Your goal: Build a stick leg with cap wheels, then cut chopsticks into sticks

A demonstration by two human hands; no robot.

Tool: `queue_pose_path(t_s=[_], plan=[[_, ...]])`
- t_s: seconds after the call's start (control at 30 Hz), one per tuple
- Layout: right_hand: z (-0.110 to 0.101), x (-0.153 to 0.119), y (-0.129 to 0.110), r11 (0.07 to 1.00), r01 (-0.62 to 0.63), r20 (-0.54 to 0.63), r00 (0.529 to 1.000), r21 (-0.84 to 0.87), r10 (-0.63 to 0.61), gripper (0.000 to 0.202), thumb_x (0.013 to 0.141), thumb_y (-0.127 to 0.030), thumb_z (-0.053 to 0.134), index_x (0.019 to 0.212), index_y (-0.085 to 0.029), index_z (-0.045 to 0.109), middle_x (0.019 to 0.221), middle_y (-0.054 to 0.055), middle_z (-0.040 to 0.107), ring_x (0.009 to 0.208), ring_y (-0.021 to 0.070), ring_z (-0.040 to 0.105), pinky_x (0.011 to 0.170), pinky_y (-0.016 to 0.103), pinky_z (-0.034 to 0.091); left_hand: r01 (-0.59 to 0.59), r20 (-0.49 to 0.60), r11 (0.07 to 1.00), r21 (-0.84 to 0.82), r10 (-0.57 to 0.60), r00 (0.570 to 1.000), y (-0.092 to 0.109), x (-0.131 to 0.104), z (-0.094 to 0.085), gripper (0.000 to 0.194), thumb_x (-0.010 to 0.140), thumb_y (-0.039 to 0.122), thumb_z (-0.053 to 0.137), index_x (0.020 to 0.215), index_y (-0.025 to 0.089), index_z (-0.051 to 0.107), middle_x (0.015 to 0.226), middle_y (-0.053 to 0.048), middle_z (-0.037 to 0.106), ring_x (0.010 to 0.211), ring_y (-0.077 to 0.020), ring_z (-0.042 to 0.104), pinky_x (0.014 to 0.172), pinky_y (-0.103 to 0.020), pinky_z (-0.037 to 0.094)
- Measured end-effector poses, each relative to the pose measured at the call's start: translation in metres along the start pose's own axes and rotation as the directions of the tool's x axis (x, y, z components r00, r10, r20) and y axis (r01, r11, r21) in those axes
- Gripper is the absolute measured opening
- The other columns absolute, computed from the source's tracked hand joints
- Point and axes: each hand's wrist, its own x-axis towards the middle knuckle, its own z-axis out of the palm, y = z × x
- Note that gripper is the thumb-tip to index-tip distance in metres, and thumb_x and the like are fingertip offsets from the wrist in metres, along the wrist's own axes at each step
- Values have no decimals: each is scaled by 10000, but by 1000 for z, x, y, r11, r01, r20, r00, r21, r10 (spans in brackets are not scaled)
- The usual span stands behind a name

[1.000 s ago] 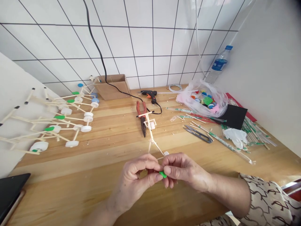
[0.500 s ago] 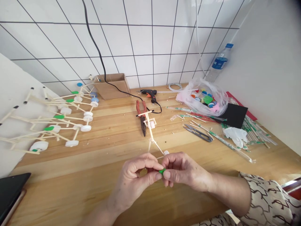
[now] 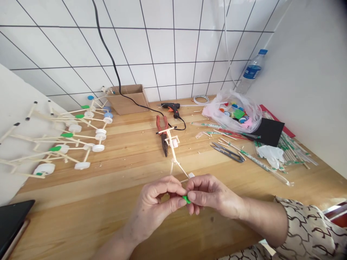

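Between the fingertips of my left hand (image 3: 159,202) and my right hand (image 3: 210,195) is a small green piece (image 3: 186,199), pinched from both sides; most of it is hidden by the fingers. Just beyond my hands stands a small model of pale sticks (image 3: 173,153), with black-tipped handlebars and white caps on it. My hands cover its near end. Behind that model lie red-handled pliers (image 3: 164,135), jaws pointing towards me.
Several similar stick models (image 3: 67,135) with white wheels stand at left. A glue gun (image 3: 170,107), a cardboard box (image 3: 128,99) and a tape roll (image 3: 201,99) lie at the back. To the right are a plastic bag of caps (image 3: 233,112), thread snips (image 3: 227,152) and wrapped sticks (image 3: 294,153).
My fingers have shifted very slightly around the green piece, and a bit more of it shows. The whole view has moved a little; the other things stay in place.
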Motion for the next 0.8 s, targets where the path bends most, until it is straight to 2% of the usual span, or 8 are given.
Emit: queue_pose_path(t_s=[0.23, 0.43, 0.6, 0.8], plan=[[3, 2, -2, 1000, 21, -4, 1000, -7, -21, 314, 751, -407, 657, 748, -99, 591, 616, -6, 586, 545, 58, 535, 565, 197, 443, 24, 40, 999, 44, -26, 999, 5, 3, 1, 57, 727, 146, 684, 773, 173, 703, 719, -15, 601, 639, -114, 567, 609, -242, 467], [-4, 3, 2, 994, 88, -6, 996, 71, -88, 341, 830, -423, 563, 768, -92, 616, 617, 25, 632, 512, 57, 546, 489, 168, 373, 129, 136, 949, -287, -93, 986, 2, 3, -1, 93, 762, 120, 646, 804, 184, 699, 766, -14, 598, 676, -155, 624, 655, -312, 490], [-6, 4, 7, 983, 28, 46, 998, 180, -37, 315, 815, -390, 592, 761, -82, 623, 620, 38, 639, 505, 65, 561, 467, 166, 362, 181, 166, 890, -418, -121, 979, -1, 5, -2, 65, 752, 131, 663, 793, 169, 698, 762, -25, 622, 687, -184, 643, 677, -355, 492], [-2, 3, 8, 983, -20, 92, 996, 185, 4, 304, 745, -377, 678, 751, -81, 612, 613, 23, 634, 497, 51, 558, 467, 150, 366, 209, 233, 829, -519, -98, 968, 1, 7, 3, 87, 769, 103, 639, 804, 169, 684, 724, -17, 636, 669, -197, 671, 690, -397, 515]])
